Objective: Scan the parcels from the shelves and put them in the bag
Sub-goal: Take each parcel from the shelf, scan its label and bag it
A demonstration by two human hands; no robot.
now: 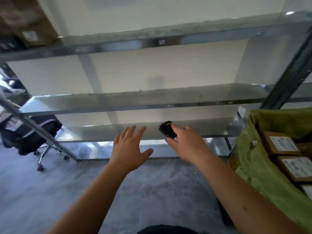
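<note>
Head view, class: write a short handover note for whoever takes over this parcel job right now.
Left hand: open, fingers spread, holding nothing, reaching toward the metal shelves.
Right hand: grips the small black handheld scanner.
Green fabric bag, at right: holds at least three brown cardboard parcels with white labels.
Done: those parcels are bagged.
Left: no parcels are visible on the shelves facing you; a blurred brown box sits upper left, so check there.

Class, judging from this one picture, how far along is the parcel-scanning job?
Done: several labelled parcels already lie in the green bag. In hand: the right hand grips the scanner; the left hand is open, holding nothing. Left: the shelves in view show no parcels, so little seems to remain here.
</note>
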